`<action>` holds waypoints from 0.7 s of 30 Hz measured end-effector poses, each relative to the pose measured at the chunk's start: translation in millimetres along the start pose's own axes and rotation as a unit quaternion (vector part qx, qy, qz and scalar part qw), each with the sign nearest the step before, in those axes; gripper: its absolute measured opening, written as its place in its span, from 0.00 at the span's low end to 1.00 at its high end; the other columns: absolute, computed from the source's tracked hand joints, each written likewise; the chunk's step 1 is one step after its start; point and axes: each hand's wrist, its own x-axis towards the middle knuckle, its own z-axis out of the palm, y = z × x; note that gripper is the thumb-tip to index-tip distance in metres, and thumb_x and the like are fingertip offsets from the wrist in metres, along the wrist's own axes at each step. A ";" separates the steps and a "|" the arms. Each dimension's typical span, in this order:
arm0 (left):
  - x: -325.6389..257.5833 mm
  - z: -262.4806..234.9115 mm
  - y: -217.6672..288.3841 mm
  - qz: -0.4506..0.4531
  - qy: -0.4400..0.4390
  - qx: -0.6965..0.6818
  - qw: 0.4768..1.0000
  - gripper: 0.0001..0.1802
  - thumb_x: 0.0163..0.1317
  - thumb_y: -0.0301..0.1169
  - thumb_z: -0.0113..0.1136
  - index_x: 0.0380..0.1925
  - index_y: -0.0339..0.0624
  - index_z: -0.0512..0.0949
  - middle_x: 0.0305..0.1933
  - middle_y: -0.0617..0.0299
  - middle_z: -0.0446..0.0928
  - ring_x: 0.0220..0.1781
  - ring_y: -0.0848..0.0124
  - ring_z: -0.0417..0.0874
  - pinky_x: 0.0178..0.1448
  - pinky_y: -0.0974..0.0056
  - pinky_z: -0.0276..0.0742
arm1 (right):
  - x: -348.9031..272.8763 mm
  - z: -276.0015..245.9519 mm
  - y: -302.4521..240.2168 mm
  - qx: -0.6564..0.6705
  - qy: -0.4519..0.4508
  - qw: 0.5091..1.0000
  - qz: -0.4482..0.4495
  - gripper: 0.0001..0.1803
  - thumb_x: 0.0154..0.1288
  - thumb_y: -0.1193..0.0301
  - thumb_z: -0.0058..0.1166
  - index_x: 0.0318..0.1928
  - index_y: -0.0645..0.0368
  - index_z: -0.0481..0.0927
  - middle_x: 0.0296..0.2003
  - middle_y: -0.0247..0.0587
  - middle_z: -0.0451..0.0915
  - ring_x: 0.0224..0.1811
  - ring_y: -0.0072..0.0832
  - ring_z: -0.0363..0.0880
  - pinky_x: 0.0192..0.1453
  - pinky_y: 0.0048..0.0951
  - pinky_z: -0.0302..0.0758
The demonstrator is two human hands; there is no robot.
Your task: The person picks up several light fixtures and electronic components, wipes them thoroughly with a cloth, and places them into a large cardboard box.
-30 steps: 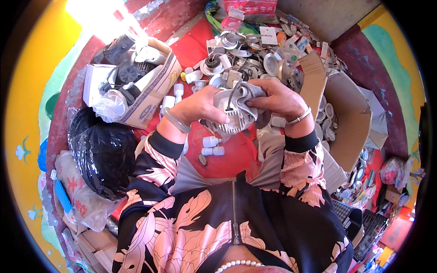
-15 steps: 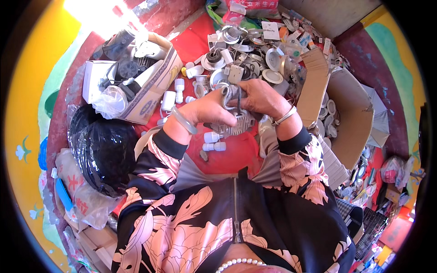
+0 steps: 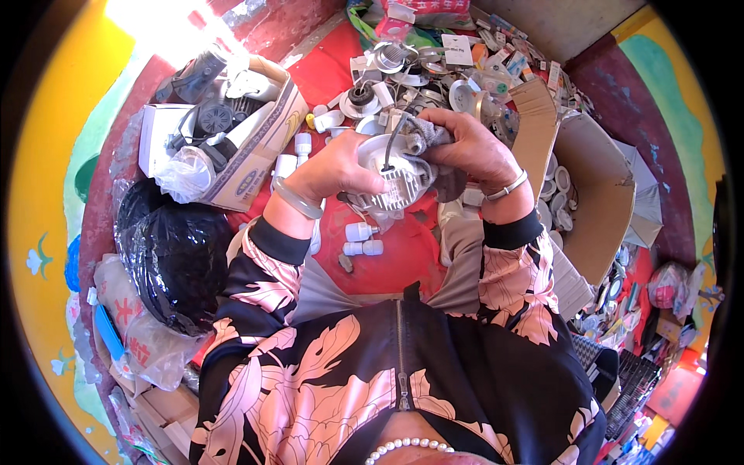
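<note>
My left hand grips a round downlight with a pale finned metal back and a dark cable curving up from it. The thumb lies over the fins. In my right hand is a bunched grey cloth, pressed against the far right side of the downlight. Some of that hand's fingers are hidden behind the cloth. Below the downlight, two white bulbs lie on the red sheet between my legs, beside a small grey piece.
At the far left stands an open carton of used fittings. A black plastic bag sits nearer on the left. Another open carton with white round lamps is on the right. Beyond my hands spreads a heap of lamps and small boxes.
The downlight has turned, now showing its finned back and cable. My right hand has moved right and up with the cloth, now more plainly seen; my left hand has shifted slightly left.
</note>
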 end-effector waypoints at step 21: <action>-1.8 -3.8 6.9 0.010 0.033 -0.094 0.995 0.28 0.38 0.29 0.62 0.45 0.33 0.76 0.40 0.61 0.79 0.40 0.74 0.78 0.49 0.68 0.72 | 5.2 21.3 -8.3 -0.172 0.121 0.944 -0.253 0.19 0.46 0.83 0.58 0.43 0.60 0.78 0.40 0.35 0.77 0.43 0.26 0.76 0.47 0.25 0.73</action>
